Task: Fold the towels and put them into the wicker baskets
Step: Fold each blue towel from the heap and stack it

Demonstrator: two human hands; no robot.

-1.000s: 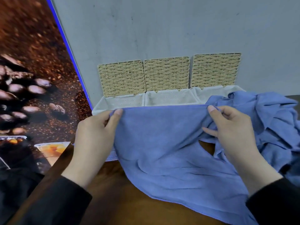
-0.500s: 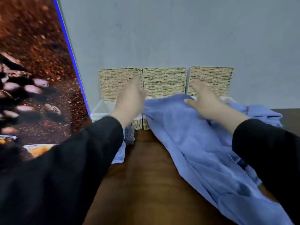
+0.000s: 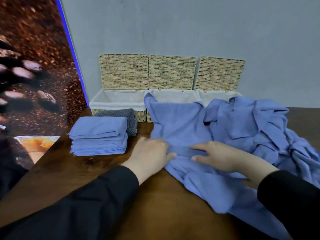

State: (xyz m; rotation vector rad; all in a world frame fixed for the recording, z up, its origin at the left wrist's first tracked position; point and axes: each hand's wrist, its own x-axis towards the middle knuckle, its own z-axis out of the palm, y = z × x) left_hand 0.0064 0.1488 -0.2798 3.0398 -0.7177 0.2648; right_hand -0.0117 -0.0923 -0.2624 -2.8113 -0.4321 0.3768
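The blue towel (image 3: 180,125) was spread on the table (image 3: 164,205), its far edge draped over the middle wicker basket (image 3: 171,96). It was pressed flat by the left hand (image 3: 150,153) and right hand (image 3: 220,156), fingers extended and loosely together; smoothing outward before creasing was advisable.

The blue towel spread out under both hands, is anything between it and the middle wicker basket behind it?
Nothing visible. The spread blue towel already reaches the lined middle wicker basket, its far edge draped over the front rim. The left hand and right hand rest on it. The folded blue towel stack lies off to the left.
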